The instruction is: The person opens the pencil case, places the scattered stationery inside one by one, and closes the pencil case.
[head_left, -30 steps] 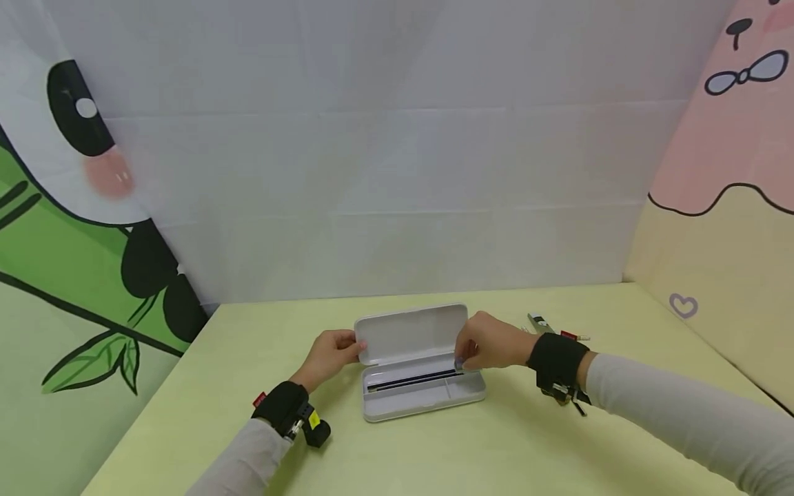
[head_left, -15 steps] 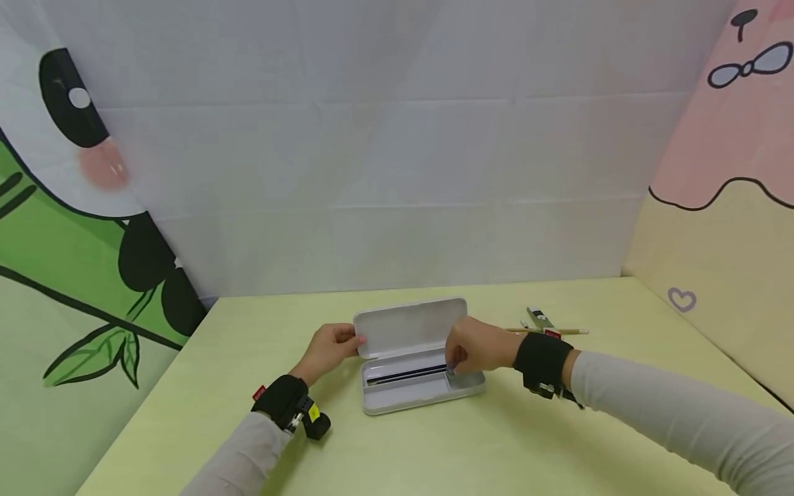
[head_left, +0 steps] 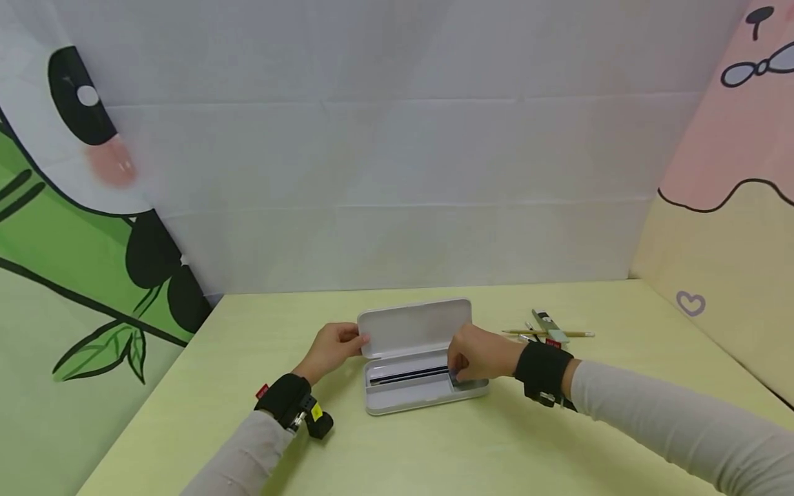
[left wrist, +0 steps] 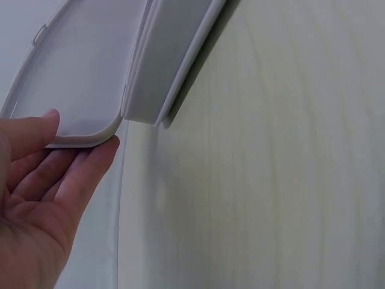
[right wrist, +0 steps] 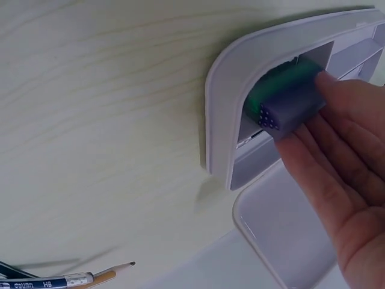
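**Lid (left wrist: 72, 78) held, purple block (right wrist: 295, 111) pinched**

The purple block, dotted at one end, is gripped between the thumb and fingertips of the right hand (head_left: 480, 351). It's held down in the end compartment (right wrist: 248, 127) of the pale tray (head_left: 403, 397), though whether the floor is touched can't be seen. A green bit (right wrist: 280, 78) is seen right against it; whether that's the same piece can't really be told.

Over at the other end, the lid's corner is pinched by the left hand (head_left: 329, 351), thumb on the inner face, fingers behind, with the lid tilted open. A dark slim stick (head_left: 409, 375) is laid lengthwise in the long section beside the compartment; whether it's doubled up can't be told.

Black straps (head_left: 542, 365) are worn on both wrists, over by the light sleeves (head_left: 670, 406).

Past the right hand, a yellow pencil (head_left: 578, 335) and a grey-green slim piece (head_left: 548, 325) are crossed on the pale yellow table (head_left: 397, 455). "HB" can be read on a blue pencil (right wrist: 36, 283) too. Everything's backed by a white sheet (head_left: 397, 158), flanked by cartoon prints (head_left: 62, 262).
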The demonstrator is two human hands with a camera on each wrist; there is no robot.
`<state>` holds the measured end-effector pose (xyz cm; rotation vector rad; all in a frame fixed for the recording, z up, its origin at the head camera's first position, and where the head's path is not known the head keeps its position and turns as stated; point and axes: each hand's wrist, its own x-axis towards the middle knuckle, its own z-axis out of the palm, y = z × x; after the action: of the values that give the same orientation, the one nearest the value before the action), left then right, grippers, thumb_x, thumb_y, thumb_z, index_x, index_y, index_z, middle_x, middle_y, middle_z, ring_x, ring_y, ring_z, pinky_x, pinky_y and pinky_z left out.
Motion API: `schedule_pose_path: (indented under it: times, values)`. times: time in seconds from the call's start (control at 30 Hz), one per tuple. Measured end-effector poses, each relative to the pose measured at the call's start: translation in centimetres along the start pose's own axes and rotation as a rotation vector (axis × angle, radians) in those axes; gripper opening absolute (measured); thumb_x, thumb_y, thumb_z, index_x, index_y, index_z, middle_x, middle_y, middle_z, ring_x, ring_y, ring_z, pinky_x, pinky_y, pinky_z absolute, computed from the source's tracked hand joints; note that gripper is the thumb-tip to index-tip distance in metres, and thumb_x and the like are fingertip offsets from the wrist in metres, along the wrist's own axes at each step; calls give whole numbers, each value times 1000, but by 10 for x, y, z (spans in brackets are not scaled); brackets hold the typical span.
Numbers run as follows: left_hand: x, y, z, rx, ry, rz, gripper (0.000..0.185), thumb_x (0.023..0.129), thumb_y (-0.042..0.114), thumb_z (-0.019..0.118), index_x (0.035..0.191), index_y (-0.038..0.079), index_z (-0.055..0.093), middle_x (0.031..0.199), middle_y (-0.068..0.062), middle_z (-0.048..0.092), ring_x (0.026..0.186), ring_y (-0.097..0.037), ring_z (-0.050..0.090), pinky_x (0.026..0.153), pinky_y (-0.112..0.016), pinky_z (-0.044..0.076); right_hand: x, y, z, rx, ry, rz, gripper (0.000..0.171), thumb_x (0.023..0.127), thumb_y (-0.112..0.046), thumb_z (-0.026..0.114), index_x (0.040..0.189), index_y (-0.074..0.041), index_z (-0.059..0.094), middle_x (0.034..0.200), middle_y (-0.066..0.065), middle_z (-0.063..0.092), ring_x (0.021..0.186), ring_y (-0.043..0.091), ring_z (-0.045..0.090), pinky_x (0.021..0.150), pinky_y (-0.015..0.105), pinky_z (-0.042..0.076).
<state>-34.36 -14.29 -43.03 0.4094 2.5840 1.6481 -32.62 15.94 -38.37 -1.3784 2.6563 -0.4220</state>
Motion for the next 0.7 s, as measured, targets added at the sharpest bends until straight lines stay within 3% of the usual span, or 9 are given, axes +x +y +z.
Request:
schedule_pose_path:
  times: [0.47, 0.7]
  values:
    - [1, 4, -2, 16, -8, 9, 32, 94, 9, 60, 118, -12, 61, 112, -30, 67, 94, -32, 72, 83, -40, 61, -1, 1, 5, -33, 33, -21, 5, 77, -2, 77, 78, -6, 75, 71, -1, 71, 62, -3, 55, 59, 10, 49]
    - [0, 0, -1, 16, 3, -14, 31, 94, 10, 61, 117, -11, 62, 110, -28, 68, 91, -29, 73, 82, -36, 61, -1, -1, 8, -24, 30, 10, 4, 77, -2, 77, 79, -5, 75, 72, 0, 72, 62, -4, 54, 60, 11, 49]
